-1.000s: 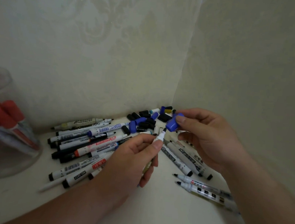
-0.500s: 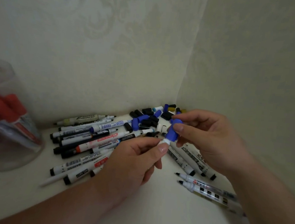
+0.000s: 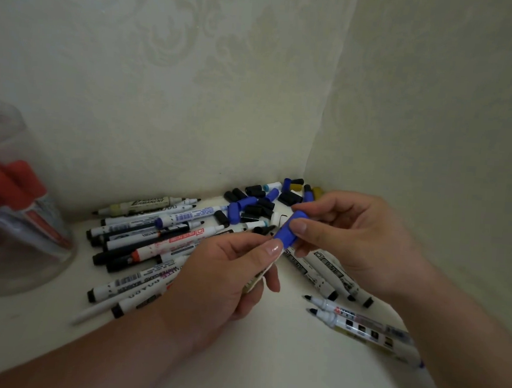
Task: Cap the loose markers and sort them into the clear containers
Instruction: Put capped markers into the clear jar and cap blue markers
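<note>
The left hand (image 3: 220, 283) clamps its fingers round a marker (image 3: 254, 282). The right hand (image 3: 360, 248) pinches the cylindrical blue cap (image 3: 287, 231) on it. A clear round container (image 3: 29, 261) stands at nine o'clock.

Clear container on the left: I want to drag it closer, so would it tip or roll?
Likely slides, not rolls: the clear container stands upright on a broad base. The red-capped markers leaning inside may shift.

Caps (image 3: 258, 203) behind markers (image 3: 153, 241), container (image 3: 16, 221) left.
</note>
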A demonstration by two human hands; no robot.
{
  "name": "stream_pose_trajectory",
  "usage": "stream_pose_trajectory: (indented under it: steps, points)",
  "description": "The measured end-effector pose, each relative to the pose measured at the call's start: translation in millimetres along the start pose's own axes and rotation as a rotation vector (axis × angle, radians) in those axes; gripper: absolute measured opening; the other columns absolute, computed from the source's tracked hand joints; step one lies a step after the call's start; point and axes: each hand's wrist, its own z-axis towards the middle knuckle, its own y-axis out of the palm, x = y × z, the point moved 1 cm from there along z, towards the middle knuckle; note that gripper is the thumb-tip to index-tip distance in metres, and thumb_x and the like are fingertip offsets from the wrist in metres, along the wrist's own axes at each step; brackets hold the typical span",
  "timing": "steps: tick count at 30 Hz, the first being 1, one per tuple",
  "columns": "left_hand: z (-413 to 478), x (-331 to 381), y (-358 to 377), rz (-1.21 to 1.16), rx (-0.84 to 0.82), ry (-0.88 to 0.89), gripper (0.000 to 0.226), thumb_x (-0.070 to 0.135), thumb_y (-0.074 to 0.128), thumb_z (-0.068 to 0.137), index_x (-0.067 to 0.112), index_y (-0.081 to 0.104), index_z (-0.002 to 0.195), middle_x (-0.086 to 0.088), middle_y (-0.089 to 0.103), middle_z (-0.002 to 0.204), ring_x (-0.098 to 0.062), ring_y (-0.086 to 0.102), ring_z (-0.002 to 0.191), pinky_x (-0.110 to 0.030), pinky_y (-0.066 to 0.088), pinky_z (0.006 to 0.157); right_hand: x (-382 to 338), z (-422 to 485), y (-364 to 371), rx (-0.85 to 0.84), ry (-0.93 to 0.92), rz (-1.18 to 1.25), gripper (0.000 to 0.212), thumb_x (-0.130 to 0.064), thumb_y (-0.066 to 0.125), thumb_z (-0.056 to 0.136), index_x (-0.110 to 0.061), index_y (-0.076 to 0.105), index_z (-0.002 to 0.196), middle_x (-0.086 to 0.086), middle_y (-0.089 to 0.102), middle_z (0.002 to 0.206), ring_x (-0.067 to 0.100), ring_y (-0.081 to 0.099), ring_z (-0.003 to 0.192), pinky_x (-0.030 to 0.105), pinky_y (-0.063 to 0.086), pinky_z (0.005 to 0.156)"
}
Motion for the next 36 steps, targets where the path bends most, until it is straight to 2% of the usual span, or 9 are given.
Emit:
stream_pose_trajectory:
  steps: [8, 16, 20, 24, 26, 28, 30, 33, 36]
  points:
    - [-1.1, -1.4, -2.6, 0.002, 0.037, -0.03, 0.033, 0.035, 0.064, 0.083, 0.003, 0.071, 0.081, -0.038, 0.053, 0.073, -0.017, 0.029, 0.04, -0.019, 0.024, 0.042, 1.6, 1.4, 11.0, 0.116, 0.085, -0.119, 0.008, -0.003, 0.076, 0.082, -0.006, 0.072, 0.076, 0.017, 0.074, 0.072, 0.026, 0.069, 0.059, 0.037, 0.058, 0.063]
    - [-0.3, -1.6, 1.8, 0.027, 0.058, -0.03, 0.023, 0.032, 0.061, 0.089, 0.013, 0.073, 0.084, -0.018, 0.063, 0.071, -0.017, 0.032, 0.04, -0.021, 0.025, 0.04, 0.5, 0.7, 16.6, 0.202, 0.128, -0.199, 0.012, -0.012, 0.079, 0.082, -0.005, 0.071, 0.078, 0.011, 0.073, 0.066, 0.021, 0.065, 0.053, 0.034, 0.056, 0.058]
    - [0.8, -4.9, 3.8, 0.154, 0.134, -0.002, 0.022, 0.027, 0.06, 0.096, 0.019, 0.074, 0.082, -0.022, 0.066, 0.073, -0.019, 0.034, 0.04, -0.023, 0.027, 0.041, 3.3, 2.7, 16.2, 0.212, 0.17, -0.235, 0.017, -0.017, 0.08, 0.082, -0.004, 0.07, 0.08, 0.01, 0.073, 0.066, 0.021, 0.065, 0.054, 0.036, 0.058, 0.058]
    - [0.9, 0.0, 7.7, 0.084, 0.08, -0.052, 0.028, 0.038, 0.062, 0.089, 0.014, 0.071, 0.076, -0.033, 0.056, 0.075, -0.02, 0.033, 0.042, -0.022, 0.026, 0.042, -6.1, -0.3, 7.5, 0.151, 0.168, -0.283, 0.02, -0.027, 0.076, 0.085, -0.008, 0.073, 0.082, 0.007, 0.073, 0.066, 0.019, 0.065, 0.053, 0.032, 0.058, 0.057]
    - [2.9, 0.0, 8.4, 0.018, 0.061, -0.089, 0.028, 0.04, 0.063, 0.084, 0.013, 0.071, 0.081, -0.022, 0.053, 0.069, -0.018, 0.034, 0.043, -0.023, 0.024, 0.043, -13.7, -2.1, -2.8, 0.116, 0.152, -0.365, 0.026, -0.039, 0.07, 0.087, -0.014, 0.075, 0.083, 0.007, 0.074, 0.069, 0.018, 0.064, 0.054, 0.03, 0.057, 0.055]
    - [4.3, -1.1, 9.3, 0.015, 0.07, -0.115, 0.033, 0.039, 0.062, 0.085, 0.009, 0.07, 0.096, -0.007, 0.052, 0.067, -0.016, 0.036, 0.047, -0.025, 0.026, 0.043, -18.0, -3.2, -17.3, 0.058, 0.157, -0.609, 0.032, -0.051, 0.068, 0.084, -0.02, 0.074, 0.08, 0.001, 0.073, 0.068, 0.016, 0.063, 0.054, 0.031, 0.055, 0.056]
    - [4.7, -2.9, 10.7, 0.092, 0.088, -0.111, 0.034, 0.036, 0.06, 0.09, 0.005, 0.066, 0.104, -0.004, 0.054, 0.068, -0.016, 0.042, 0.05, -0.028, 0.035, 0.044, -19.6, -5.6, -29.8, -0.073, 0.205, -0.952, 0.029, -0.055, 0.071, 0.081, -0.027, 0.071, 0.077, -0.015, 0.067, 0.063, 0.002, 0.058, 0.053, 0.026, 0.05, 0.054]
    - [4.8, -2.6, 10.4, 0.166, 0.101, -0.098, 0.026, 0.029, 0.056, 0.096, 0.007, 0.07, 0.1, -0.005, 0.065, 0.075, -0.02, 0.061, 0.065, -0.037, 0.056, 0.064, -21.0, -11.4, -35.8, -0.268, 0.314, -1.131, 0.02, -0.05, 0.075, 0.081, -0.031, 0.07, 0.076, -0.025, 0.062, 0.061, -0.006, 0.057, 0.055, 0.019, 0.042, 0.055]
    - [1.6, 2.6, 8.4, 0.209, 0.114, -0.098, 0.027, 0.041, 0.063, 0.086, 0.018, 0.076, 0.089, -0.005, 0.069, 0.078, -0.017, 0.065, 0.069, -0.035, 0.057, 0.072, -20.0, -14.9, -34.8, -0.358, 0.344, -1.176, 0.021, -0.051, 0.075, 0.078, -0.03, 0.071, 0.076, -0.02, 0.067, 0.067, -0.002, 0.061, 0.059, 0.019, 0.047, 0.056]
